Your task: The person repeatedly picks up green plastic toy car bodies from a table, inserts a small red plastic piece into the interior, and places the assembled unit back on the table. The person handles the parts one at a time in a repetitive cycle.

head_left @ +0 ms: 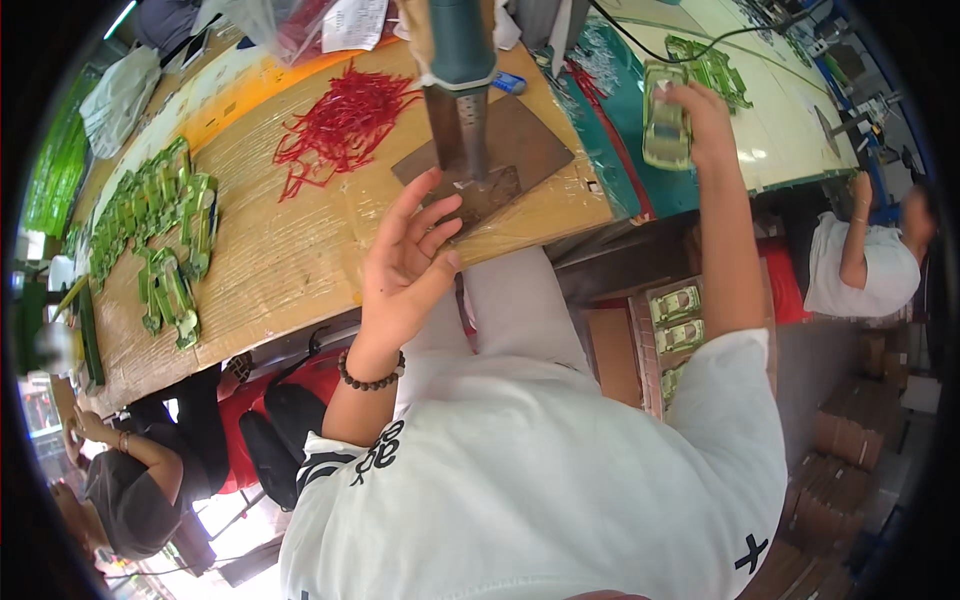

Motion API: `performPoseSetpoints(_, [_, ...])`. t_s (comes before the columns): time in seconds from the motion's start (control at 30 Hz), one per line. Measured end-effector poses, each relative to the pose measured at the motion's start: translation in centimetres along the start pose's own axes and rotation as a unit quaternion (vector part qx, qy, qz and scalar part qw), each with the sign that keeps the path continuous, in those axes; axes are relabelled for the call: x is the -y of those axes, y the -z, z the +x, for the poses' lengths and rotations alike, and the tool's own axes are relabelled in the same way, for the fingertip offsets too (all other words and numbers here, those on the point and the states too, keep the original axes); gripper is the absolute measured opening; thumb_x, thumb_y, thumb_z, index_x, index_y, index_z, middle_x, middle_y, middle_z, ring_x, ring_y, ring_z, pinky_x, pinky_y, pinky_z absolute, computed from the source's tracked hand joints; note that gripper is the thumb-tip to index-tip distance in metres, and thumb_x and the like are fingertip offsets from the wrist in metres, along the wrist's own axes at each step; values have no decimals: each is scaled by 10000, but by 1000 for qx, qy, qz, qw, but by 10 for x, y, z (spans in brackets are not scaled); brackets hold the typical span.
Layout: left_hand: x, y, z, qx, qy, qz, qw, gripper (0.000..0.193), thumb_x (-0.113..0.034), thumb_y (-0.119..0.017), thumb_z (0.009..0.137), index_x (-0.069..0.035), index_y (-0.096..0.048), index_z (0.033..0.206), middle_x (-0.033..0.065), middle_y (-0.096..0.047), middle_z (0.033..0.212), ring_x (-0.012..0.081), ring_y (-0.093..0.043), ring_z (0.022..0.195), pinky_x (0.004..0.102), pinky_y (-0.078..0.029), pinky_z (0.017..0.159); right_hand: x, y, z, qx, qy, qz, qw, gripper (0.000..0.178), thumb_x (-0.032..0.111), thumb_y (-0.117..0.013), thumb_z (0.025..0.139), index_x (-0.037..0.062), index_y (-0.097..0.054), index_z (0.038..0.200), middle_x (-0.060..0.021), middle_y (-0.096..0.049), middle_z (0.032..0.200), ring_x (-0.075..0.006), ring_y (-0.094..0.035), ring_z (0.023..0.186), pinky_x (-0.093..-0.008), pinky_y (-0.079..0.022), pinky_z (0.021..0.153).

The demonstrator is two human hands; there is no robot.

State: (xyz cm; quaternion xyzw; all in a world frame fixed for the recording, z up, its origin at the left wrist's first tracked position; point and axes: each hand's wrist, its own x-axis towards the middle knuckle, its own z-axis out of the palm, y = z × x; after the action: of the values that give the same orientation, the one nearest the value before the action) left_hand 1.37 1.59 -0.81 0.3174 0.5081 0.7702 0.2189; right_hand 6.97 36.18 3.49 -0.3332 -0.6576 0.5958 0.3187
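Observation:
My left hand (405,255) is held over the table's front edge, fingers apart and slightly curled, with nothing in it. Its fingertips are beside the metal nozzle of a green bench tool (462,50), which points down at a brown plate (535,150). Out to the right, my right hand (708,125) grips a translucent green toy car shell (665,145) by its upper part. This shell is above the dark green mat (640,195), close to more green plastic pieces (715,70).
A heap of thin red plastic strips (350,120) lies left of the tool. Rows of green car parts (150,205) cover the table's left side. A box (652,350) with several green car shells stands below the table. Other people work at far left and right.

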Motion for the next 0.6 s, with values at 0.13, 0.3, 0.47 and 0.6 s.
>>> performPoseSetpoints(0.13, [0,6,-15,-42,-51,14,998,568,90,-501,767,-7,-363,1309,130,-339,1372,219,-429,1185,332,-387,952,-37,14,121,-12,228,-430,874,367,176,-648,739,-52,-589,1020,-137,-639,877,-205,-600,803,-307,-456,729])
performPoseSetpoints(0.3, [-39,75,-27,-206,-177,451,850,529,-67,-636,725,-10,-462,1221,189,-436,1273,309,-454,1143,407,-392,917,-54,31,179,4,330,-633,700,370,183,-553,768,31,-542,1105,-236,-596,948,-389,-566,897,-443,-448,757])
performPoseSetpoints(0.47, [-86,174,-44,-342,-121,736,571,585,-373,-682,708,-85,-517,1190,235,-422,1268,404,-409,1151,469,-343,932,-55,48,194,51,324,-631,703,379,201,-571,791,45,-541,1135,-212,-622,882,-354,-607,815,-431,-471,688])
performPoseSetpoints(0.6, [-84,210,-46,-324,-13,810,489,580,-547,-611,722,-212,-543,1190,218,-405,1298,388,-372,1199,565,-267,948,-56,53,204,60,285,-633,717,352,200,-551,821,89,-539,1155,-202,-623,917,-358,-604,852,-425,-475,683])
